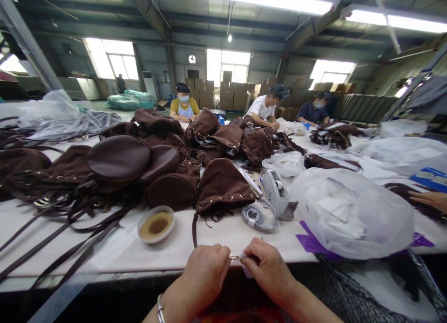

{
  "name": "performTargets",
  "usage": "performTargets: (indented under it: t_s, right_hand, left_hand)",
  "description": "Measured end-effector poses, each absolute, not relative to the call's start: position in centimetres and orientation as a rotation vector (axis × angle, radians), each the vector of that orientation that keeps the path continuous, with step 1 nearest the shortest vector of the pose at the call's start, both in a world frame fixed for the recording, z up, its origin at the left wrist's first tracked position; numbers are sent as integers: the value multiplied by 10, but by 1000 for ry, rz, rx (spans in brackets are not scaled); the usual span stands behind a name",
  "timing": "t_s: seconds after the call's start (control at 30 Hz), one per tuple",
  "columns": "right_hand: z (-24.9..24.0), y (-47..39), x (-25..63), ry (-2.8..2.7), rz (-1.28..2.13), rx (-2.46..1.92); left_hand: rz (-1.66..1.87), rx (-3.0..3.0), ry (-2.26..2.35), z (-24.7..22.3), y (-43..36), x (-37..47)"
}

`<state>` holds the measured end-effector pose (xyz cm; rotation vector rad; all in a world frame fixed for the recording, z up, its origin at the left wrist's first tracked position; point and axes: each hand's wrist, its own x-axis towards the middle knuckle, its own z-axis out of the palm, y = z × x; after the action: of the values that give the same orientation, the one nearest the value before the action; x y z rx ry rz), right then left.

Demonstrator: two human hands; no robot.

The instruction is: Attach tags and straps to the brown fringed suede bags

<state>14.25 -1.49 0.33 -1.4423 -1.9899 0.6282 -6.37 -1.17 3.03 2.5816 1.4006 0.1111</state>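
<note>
My left hand (208, 270) and my right hand (267, 267) face each other at the table's front edge. Between them is a small shiny metal piece (233, 257); my left hand is closed round one end of it. The fingers of my right hand pinch something pale and thin at its other end, too small to name. Just beyond my hands lies a brown drawstring bag (223, 185) with its strap hanging toward me. A round dish (156, 224) of yellowish material with a dark centre stands to the left.
Brown bags (118, 162) pile up across the table (216, 230). A tape dispenser (277, 195), a bagged cable coil (256, 216) and a large plastic bag (352, 211) stand to the right. Another person's hand (429, 200) reaches in at the right edge. Several people sit or stand beyond.
</note>
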Motion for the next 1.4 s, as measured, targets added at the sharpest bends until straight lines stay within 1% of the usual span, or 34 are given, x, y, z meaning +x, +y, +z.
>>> performTargets:
  t_s: [0.57,1.03,1.23,1.4]
  right_hand:
    - [-1,-19,150,-2062,491,-1409]
    - [-1,-22,148,-2067,495,-1388]
    - [-1,-20,144,-2082,583,-1352]
    - [-3,-14,138,-2086,669,-1285]
  left_hand:
    - [131,2601,1427,38,-13,-64]
    - [78,2611,1406,35,-15,-59]
    - [45,2614,1353,36,-14,-53]
    - [106,2568,1265,26,-8,-50]
